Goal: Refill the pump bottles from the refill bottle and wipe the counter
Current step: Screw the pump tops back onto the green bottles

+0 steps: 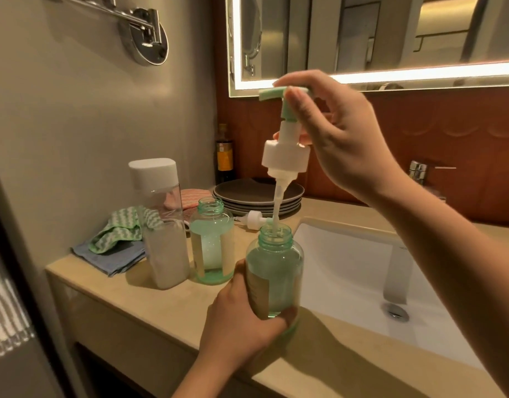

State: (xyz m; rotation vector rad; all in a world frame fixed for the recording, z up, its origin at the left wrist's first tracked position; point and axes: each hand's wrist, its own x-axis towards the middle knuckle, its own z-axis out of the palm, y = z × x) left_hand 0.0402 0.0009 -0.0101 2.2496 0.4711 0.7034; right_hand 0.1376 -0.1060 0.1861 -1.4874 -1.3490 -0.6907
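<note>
My left hand (241, 320) grips a green pump bottle (276, 271) low on its body, at the counter's front edge beside the sink. My right hand (333, 136) holds a pump head (286, 150) with a white collar and green nozzle above that bottle. The pump's dip tube reaches down into the open neck. A second green pump bottle (211, 242) stands open and partly filled just behind. Another pump head (254, 219) lies on the counter. The clear refill bottle (161, 225) with a white cap stands at the left. Cloths, green-striped (118, 228) and blue (112, 257), lie bunched behind it.
The beige counter (150, 305) ends at a wall on the left. A white sink (362, 282) with a drain (395, 311) fills the right side, a faucet (418, 170) behind it. Stacked dark plates (247, 196), a pink cloth (190, 196) and a dark bottle (224, 156) stand at the back. A lit mirror hangs above.
</note>
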